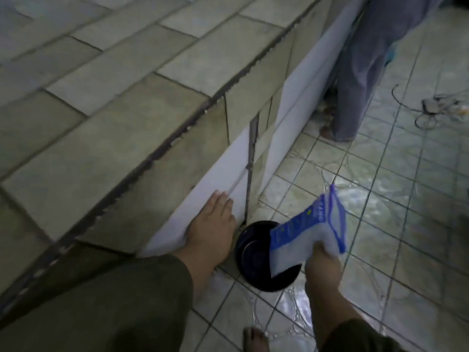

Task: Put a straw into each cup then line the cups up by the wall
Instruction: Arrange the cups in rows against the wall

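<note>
The view looks down along a tiled counter (pixel 101 123) that runs from 7 o'clock up to 1 o'clock, with its white front panel (pixel 228 168) facing a pale tiled floor (pixel 396 250).

Just below the middle of the view, at 6 o'clock, the left hand (pixel 212 224) lies flat against the white panel, fingers straight and close together, holding nothing. An olive sleeve (pixel 127 301) covers the arm behind it.

At 5 o'clock the right hand (pixel 322 262) grips the lower end of a blue-and-white plastic bag (pixel 302 237), fingers curled round it. The bag rises toward 1 o'clock from the fist, and its bottom corner hangs over the mouth of a black bucket (pixel 247 265). What the bag holds cannot be told; the frame is blurred.

The bucket stands on the floor just beside the panel, at 3 o'clock of the left wrist.

A bare foot (pixel 256 339) shows at the bottom edge. At 1 o'clock, another person's legs in grey-blue trousers (pixel 360 72) stand close to the counter, and loose cables (pixel 429 110) lie on the floor at 2 o'clock.
</note>
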